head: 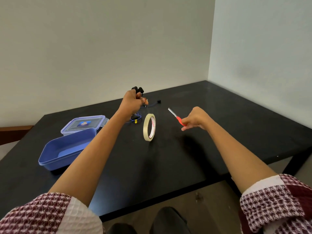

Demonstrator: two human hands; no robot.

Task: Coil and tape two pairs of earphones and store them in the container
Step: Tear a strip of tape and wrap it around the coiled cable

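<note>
Left hand (131, 103) raised over the table (219, 132), fingers curled round the black earphones (137, 90); buds stick out above the knuckles. Blue-cabled earphones (135, 119) lie on the table just below that hand, beside the tape roll (149, 127), which stands on edge. Right hand (196, 118) grips a red-handled cutter (174, 114), blade pointing away. Open blue container (50, 154) and its lid (84, 124) sit left of both hands
</note>
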